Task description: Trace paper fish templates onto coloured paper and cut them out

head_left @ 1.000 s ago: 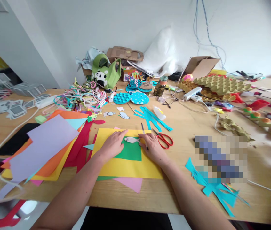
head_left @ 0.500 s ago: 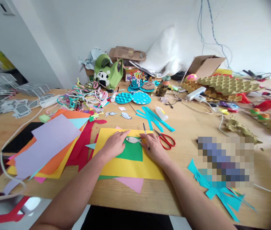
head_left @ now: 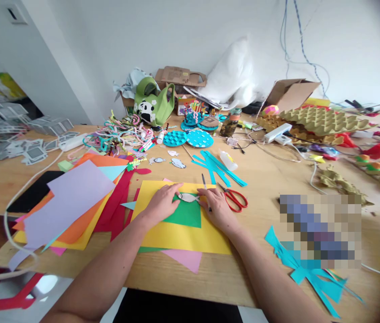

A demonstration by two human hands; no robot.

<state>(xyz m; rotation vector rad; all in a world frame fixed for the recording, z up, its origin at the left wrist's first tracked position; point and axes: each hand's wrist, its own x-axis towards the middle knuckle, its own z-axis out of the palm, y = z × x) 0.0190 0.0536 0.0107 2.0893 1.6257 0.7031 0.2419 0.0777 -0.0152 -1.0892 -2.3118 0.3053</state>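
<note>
A white paper fish cutout [head_left: 189, 198] with dark outlines lies flat on a green paper rectangle [head_left: 185, 218], which rests on a large yellow sheet [head_left: 156, 239]. My left hand [head_left: 163, 200] lies on the papers by the fish's head, index finger stretched out and thumb apart. At the tail end is my right hand [head_left: 216, 206], fingertips at the fish's tail. A pen [head_left: 204, 181] runs through the fingers of that hand, its dark end showing below them. Just right of this hand lie red-handled scissors [head_left: 235, 200].
Left of the yellow sheet lie stacked coloured papers [head_left: 72, 202] and a black tablet-like slab [head_left: 31, 193]. Beyond are more fish cutouts [head_left: 178, 163], blue paper strips [head_left: 215, 168], a glue bottle [head_left: 228, 160] and pipe cleaners [head_left: 119, 134]. Blue scraps [head_left: 306, 267] lie at right.
Both hands keep nearly the same place at the fish cutout. The whole view has shifted slightly, with things appearing a little further right and lower.
</note>
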